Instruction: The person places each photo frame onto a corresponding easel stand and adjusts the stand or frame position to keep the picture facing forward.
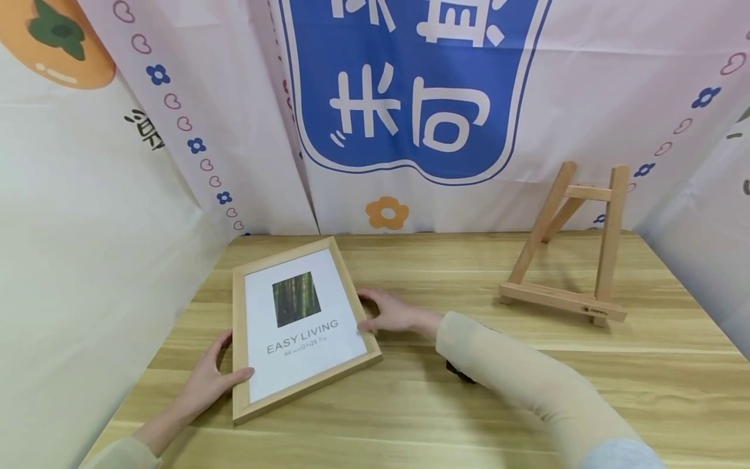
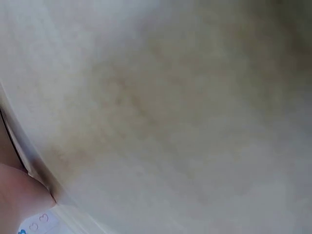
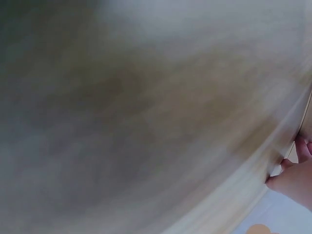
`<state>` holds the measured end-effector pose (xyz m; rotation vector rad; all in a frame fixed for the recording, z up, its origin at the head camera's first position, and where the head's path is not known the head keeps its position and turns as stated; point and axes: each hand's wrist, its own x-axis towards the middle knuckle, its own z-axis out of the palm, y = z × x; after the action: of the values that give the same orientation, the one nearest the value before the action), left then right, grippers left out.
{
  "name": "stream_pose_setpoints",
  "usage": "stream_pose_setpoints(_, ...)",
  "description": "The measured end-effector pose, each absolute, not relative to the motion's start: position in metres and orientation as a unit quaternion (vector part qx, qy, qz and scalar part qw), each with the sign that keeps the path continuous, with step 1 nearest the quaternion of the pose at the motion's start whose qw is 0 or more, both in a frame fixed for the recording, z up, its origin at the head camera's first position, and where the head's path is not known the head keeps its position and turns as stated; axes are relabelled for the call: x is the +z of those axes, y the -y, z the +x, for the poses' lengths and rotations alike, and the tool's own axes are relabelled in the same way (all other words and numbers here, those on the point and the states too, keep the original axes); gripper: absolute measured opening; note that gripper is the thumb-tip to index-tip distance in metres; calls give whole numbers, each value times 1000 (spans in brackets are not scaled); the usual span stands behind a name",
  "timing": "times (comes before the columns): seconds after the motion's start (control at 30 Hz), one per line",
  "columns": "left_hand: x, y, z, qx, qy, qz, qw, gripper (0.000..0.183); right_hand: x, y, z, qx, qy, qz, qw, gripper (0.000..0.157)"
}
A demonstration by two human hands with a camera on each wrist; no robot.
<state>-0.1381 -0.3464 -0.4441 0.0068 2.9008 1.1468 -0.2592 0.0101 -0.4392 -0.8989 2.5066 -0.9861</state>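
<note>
- A light-wood picture frame (image 1: 308, 382) is on the left part of the wood-grain table (image 1: 433, 417), face up and turned at an angle, its far end near the back edge; whether its whole underside touches the tabletop cannot be told.
- Inside the frame is a white insert sheet (image 1: 340, 345), printed with a dark green bamboo photo (image 1: 296, 299) and the words "EASY LIVING" below it.
- The left hand (image 1: 205, 378) holds the frame's near left side, thumb over the front border and fingers along the outer edge.
- The right hand (image 1: 392, 312) holds the opposite long side, a little farther from the person, thumb and fingers set apart at the border.
- Both wrist views are mostly filled by a blurred pale surface, with part of a hand at the side.
- A wooden tabletop easel (image 1: 611, 241) stands upright at the right rear of the table, well apart from the frame, with small dark lettering on its front ledge.
- A small black item (image 1: 459, 372), too hidden to identify, shows beneath the right cream sleeve (image 1: 515, 365).
- Behind the table hangs a white fabric backdrop (image 1: 346, 195) with a blue panel, white characters and an orange flower.
</note>
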Motion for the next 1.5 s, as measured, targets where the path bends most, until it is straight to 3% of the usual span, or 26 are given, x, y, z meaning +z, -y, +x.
stream_pose_setpoints(0.3,-446,345,-137,407,-913,-1,4,98,-435,-11,-257,-362,-866,-297,172,77)
stream_pose_setpoints(0.8,-436,336,-133,434,-899,-30,42,98,-436,-5,-255,-413,-849,-271,186,74)
stream_pose_setpoints(1.5,-431,317,-135,529,-847,-38,21,99,-430,-11,-257,-583,-739,-238,238,80)
